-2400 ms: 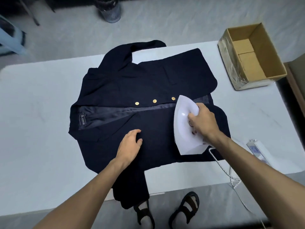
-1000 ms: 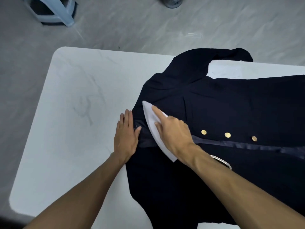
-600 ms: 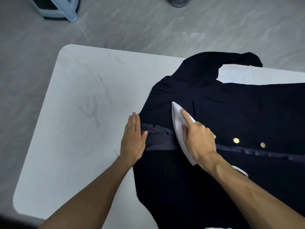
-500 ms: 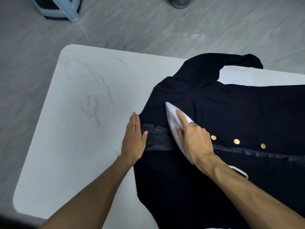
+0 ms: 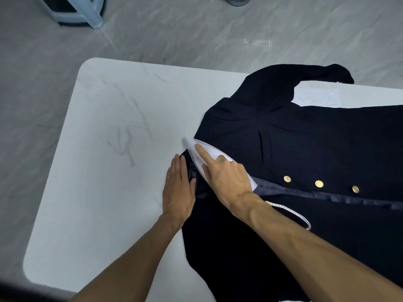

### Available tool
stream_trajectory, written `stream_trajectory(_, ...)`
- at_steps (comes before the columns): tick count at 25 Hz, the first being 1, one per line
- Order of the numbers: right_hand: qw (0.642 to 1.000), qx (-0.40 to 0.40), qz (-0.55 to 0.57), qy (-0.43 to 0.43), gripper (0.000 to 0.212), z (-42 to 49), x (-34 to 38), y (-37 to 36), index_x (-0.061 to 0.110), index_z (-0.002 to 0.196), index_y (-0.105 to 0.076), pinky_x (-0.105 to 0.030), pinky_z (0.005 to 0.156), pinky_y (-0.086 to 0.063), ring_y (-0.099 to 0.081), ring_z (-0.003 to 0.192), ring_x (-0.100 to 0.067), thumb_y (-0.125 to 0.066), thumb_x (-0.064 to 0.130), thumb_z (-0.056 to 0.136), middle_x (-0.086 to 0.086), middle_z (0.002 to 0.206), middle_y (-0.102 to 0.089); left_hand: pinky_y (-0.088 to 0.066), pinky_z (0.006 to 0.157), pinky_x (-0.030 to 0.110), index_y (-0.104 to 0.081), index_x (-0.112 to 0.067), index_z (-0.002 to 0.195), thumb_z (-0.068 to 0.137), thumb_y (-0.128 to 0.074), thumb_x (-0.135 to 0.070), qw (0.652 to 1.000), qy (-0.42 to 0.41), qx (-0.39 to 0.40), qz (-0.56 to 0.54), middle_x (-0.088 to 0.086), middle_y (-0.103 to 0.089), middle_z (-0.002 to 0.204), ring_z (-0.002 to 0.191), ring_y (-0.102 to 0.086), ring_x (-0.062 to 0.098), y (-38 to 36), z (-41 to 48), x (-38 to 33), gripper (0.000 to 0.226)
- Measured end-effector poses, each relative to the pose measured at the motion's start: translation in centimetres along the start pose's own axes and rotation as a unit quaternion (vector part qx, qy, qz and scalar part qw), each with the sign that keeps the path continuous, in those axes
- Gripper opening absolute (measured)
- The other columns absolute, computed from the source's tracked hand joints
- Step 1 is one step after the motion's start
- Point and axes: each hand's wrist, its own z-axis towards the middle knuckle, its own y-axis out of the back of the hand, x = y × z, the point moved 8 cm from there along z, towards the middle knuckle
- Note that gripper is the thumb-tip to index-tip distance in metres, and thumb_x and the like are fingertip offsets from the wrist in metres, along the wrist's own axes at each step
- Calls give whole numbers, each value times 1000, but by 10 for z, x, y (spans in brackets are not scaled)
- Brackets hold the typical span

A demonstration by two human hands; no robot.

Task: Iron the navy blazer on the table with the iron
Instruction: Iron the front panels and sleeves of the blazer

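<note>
— What's the surface, and what's around it?
— A white, marble-veined table (image 5: 113,131) with rounded corners, on a grey floor (image 5: 196,33). A pale blue stool (image 5: 87,15) stands beyond its far left corner, and a bin (image 5: 236,0) shows at the top edge.
— And the blazer?
— The blazer (image 5: 305,138) lies flat over the table's right part, front up, with three gold buttons (image 5: 319,183) in a row and one sleeve reaching past the far edge.
— Where's the iron?
— The iron (image 5: 196,158) sits on the collar end, its tip poking past the cloth over bare table. The right hand (image 5: 226,177) grips it from above, forefinger stretched along the top. A cord (image 5: 292,213) trails by the wrist.
— The other hand?
— The left hand (image 5: 180,190) lies flat, fingers straight, just beside the iron, its thumb on the lining by the label (image 5: 193,173).
</note>
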Motion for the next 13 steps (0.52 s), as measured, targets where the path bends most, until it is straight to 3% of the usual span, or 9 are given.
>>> stream_trajectory(6,999,12,-29,23,64,11,6,2,38,151,-7,-34,48,-29,-38,51,-24,-42,21,100,-4,76,-43,7,121,27,2,-5,157,106,-30,-33,998,4,15,56,12,4,166,153,2,20,-5,3,1,66)
stream_trajectory(13,998,-4,-63,-20,66,30,-32,31,34,150,-15,-34,49,-30,-29,43,-20,-45,11,96,-2,67,-40,2,124,31,12,-3,154,107,-17,-36,991,-1,56,125,16,11,164,153,8,24,-3,5,1,65)
